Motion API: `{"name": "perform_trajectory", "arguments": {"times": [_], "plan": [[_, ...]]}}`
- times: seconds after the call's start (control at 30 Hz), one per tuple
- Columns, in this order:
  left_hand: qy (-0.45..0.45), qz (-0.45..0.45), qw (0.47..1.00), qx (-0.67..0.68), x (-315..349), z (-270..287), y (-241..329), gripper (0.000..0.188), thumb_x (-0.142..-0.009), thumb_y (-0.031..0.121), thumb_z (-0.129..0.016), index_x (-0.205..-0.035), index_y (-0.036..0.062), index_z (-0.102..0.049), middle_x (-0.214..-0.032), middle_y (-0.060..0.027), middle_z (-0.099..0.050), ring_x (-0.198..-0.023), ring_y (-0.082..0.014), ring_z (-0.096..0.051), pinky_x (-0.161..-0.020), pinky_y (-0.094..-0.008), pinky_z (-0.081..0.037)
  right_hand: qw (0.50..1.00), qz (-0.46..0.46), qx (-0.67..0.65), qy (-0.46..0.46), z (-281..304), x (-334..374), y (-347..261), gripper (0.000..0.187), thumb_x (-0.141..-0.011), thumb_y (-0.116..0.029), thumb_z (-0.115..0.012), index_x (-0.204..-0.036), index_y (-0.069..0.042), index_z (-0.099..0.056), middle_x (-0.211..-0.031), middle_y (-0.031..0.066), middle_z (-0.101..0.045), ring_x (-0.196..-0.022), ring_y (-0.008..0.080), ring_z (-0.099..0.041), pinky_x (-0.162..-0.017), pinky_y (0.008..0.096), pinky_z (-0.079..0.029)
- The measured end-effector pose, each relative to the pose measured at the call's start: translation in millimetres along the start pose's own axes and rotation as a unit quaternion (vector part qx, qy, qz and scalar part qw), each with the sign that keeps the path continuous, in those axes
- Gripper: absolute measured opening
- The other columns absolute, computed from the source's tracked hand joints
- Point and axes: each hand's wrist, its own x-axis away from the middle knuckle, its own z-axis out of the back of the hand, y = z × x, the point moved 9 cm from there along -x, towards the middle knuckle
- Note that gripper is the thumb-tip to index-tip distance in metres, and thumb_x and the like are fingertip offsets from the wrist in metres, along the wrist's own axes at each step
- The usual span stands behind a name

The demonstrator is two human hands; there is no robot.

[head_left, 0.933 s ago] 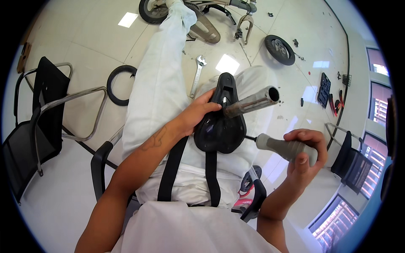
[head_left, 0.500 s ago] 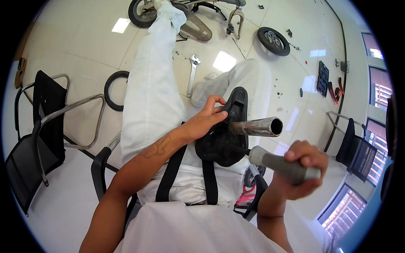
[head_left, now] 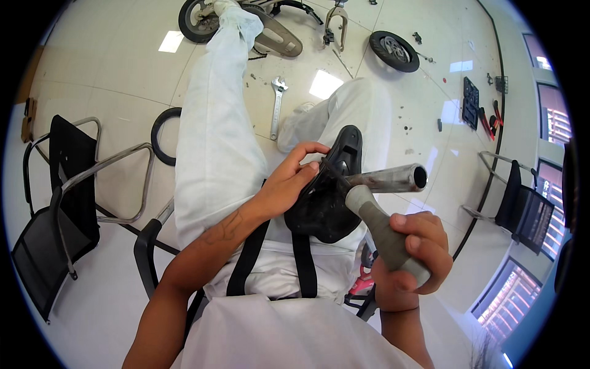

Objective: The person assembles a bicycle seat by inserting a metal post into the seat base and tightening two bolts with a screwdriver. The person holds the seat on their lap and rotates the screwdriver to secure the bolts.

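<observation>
A black bike saddle point(head_left: 318, 212) lies upside down across my lap, its narrow nose pointing away from me. From its underside a scuffed metal seat post point(head_left: 396, 179) sticks out to the right. My left hand point(head_left: 287, 184) grips the saddle's left edge, index finger and thumb near the nose. In my right hand point(head_left: 424, 252) is a screwdriver point(head_left: 386, 234) with a thick grey handle. Its dark shaft slants over the saddle's underside, in front of the post, toward my left fingertips. Whether the tip sits in a screw I cannot tell.
An adjustable wrench point(head_left: 278, 107) and a black tire point(head_left: 165, 136) lie on the tiled floor. Farther off are a wheel point(head_left: 393, 51), a partly dismantled bike point(head_left: 276, 38), a black tool case point(head_left: 471, 103) and red-handled tools point(head_left: 490, 123). Black chairs point(head_left: 58, 227) stand at both sides.
My right hand has brought the screwdriver left and inward, so its shaft now lies over the saddle's underside. The left hand keeps its grip on the saddle; the view has shifted slightly.
</observation>
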Motion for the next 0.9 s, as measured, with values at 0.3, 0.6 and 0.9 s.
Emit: {"name": "perform_trajectory", "arguments": {"times": [0.3, 0.6, 0.9], "plan": [[-0.095, -0.087, 0.985, -0.119, 4, -17, 15, 0.033, -0.092, 0.031, -0.053, -0.112, 0.0050, -0.050, -0.151, -0.0164, -0.030, -0.117, -0.0191, -0.048, -0.101, -0.0344, -0.035, 0.999, -0.020, 0.022, 0.033, 0, -2, 9, 0.050, -0.098, -0.054, -0.042, -0.100, -0.004, -0.047, -0.087, 0.0180, -0.065, -0.066, 0.0208, -0.058, -0.061, 0.0315, -0.047], [-0.095, -0.194, 0.949, -0.229, 10, -24, 30, 0.028, -0.087, 0.026, -0.055, -0.106, 0.0051, -0.058, -0.146, -0.0210, -0.037, -0.132, -0.0351, -0.042, -0.110, -0.0414, -0.030, 0.998, -0.030, 0.032, 0.048, 5, -4, 14, 0.052, -0.098, -0.052, -0.044, -0.097, -0.001, -0.049, -0.086, 0.0195, -0.065, -0.067, 0.0210, -0.059, -0.063, 0.0308, -0.050], [-0.095, -0.195, 0.952, -0.215, 9, -24, 28, 0.024, -0.089, 0.025, -0.054, -0.102, 0.0055, -0.060, -0.149, -0.0210, -0.034, -0.135, -0.0338, -0.039, -0.113, -0.0417, -0.025, 0.996, -0.061, 0.032, 0.049, 11, -5, 15, 0.050, -0.097, -0.052, -0.046, -0.096, -0.003, -0.050, -0.083, 0.0179, -0.065, -0.066, 0.0205, -0.058, -0.061, 0.0300, -0.047]]}}
